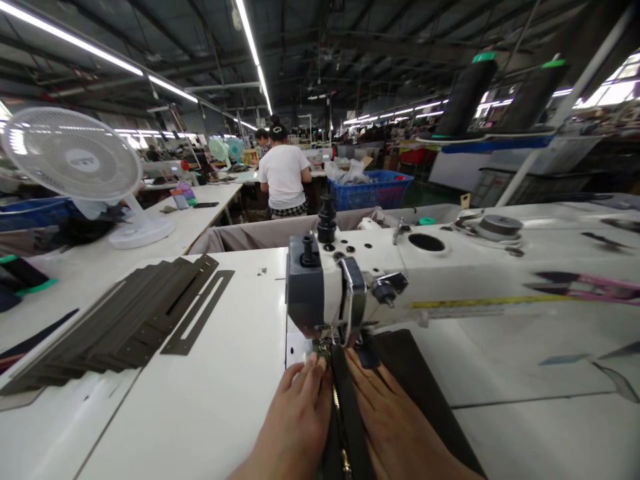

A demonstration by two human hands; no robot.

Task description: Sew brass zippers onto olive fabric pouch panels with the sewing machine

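A sewing machine [306,287] stands before me with dark olive material [417,373] under its presser foot. Along the material runs a zipper with gold-coloured teeth [337,397], leading from the needle area toward me. My left hand [303,410] presses flat on the zipper's left side, fingertips close to the presser foot. Flat on the material to the right of the zipper lies my right hand [387,417], its fingers stretched forward. Neither hand visibly pinches anything. The needle itself is hidden behind the machine's metal parts.
Overlapping dark slotted pieces [125,313] lie on the table at left, near a white fan [75,160]. Pink-handled scissors [590,285] and a yellow measuring tape [480,302] rest on the machine. Ahead are a person in white [284,175] and a blue basket [370,193].
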